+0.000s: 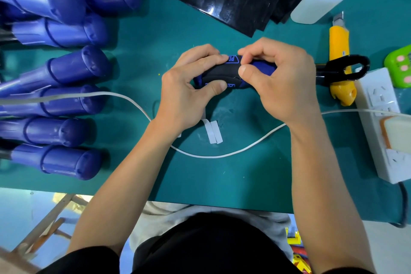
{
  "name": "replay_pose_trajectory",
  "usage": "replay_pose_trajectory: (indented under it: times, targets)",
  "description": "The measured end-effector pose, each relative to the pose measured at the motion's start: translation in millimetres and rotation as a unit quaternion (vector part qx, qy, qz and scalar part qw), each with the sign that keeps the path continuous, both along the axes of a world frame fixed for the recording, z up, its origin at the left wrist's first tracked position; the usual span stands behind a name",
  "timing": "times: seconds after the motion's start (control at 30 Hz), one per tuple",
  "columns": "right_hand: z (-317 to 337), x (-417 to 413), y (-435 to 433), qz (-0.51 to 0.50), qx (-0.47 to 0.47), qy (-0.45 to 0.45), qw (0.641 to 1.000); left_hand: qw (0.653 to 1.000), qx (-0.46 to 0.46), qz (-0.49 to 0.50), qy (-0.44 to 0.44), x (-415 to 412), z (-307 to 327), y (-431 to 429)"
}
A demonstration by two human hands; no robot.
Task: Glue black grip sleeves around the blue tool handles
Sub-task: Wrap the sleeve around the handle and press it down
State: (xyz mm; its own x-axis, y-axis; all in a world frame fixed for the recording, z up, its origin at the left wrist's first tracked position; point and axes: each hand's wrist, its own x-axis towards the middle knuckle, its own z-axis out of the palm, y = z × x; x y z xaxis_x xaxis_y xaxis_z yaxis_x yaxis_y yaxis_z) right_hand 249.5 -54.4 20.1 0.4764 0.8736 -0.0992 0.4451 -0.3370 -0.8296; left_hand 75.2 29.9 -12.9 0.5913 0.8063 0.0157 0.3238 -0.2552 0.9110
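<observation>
Right side: yellow utility knife [339,38], black scissors [352,68] lying across it. White power strip [378,100] just beside. White cable [200,154] loops over green mat [244,180], near two paper strips [214,132].

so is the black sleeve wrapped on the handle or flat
Wrapped: the black grip sleeve curves around the blue handle, gripped by left hand and right hand.

Covered by left hand [184,95] and right hand [282,87]: both ends of handle [262,68]. Print on sleeve [222,72]: partly covered, unreadable.
Cut off at left edge, blurred at upper left: handle pile [64,69].
Cut off at right edge: power strip [382,118], green object [398,64].
Hidden behind right hand: blades of scissors [347,69].
Cut off at top edge: nozzle of bottle [320,2].
</observation>
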Motion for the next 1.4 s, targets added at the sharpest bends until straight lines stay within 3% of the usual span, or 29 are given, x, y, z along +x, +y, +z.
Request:
replay_pose_trajectory:
  times: [0.23, 0.43, 0.7, 1.4]
  targets:
    - [1, 8, -13, 0.05, -0.008, 0.017, 0.999, 1.0, 0.004, -0.002, -0.002, 0, 0, 0]
    - [-7, 2, -20, 0.09, -0.009, -0.102, 0.991, 1.0, 0.006, -0.001, -0.005, 0, -2, 0]
    - [-20, -2, -15, 0.102, 0.086, -0.195, 0.972, 1.0, 0.0, 0.0, -0.008, 0, -2, 0]
    - [-38, 1, -21, 0.045, 0.128, -0.145, 0.98, 1.0, 0.009, -0.003, -0.017, 1, -4, 2]
